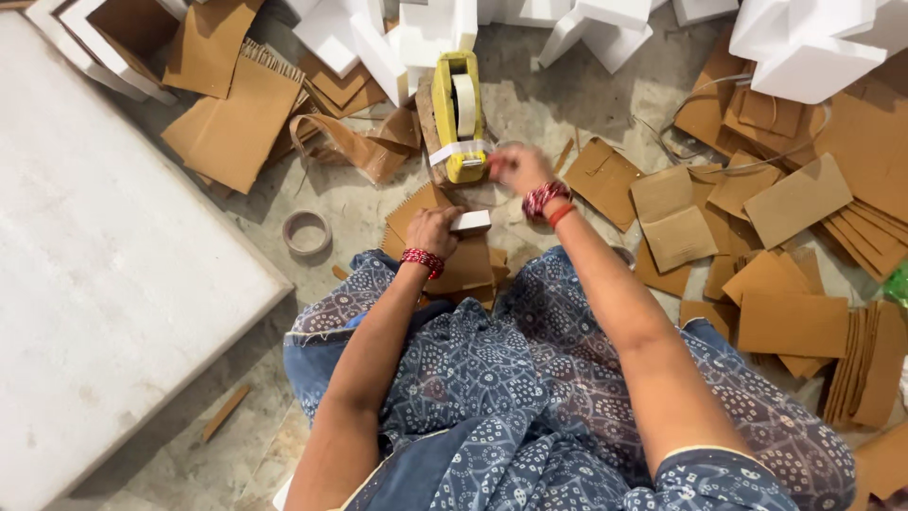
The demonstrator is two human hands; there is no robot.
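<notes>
Head view.

A: What does the left hand hold?

B: Its grip is closed around a small white block, resting on a stack of brown cardboard pieces on the floor by the person's lap.

A: And the right hand?

B: It reaches to the yellow tape dispenser, fingers at the tape end; blur hides how tight the grip is. An empty tape core lies left.
</notes>
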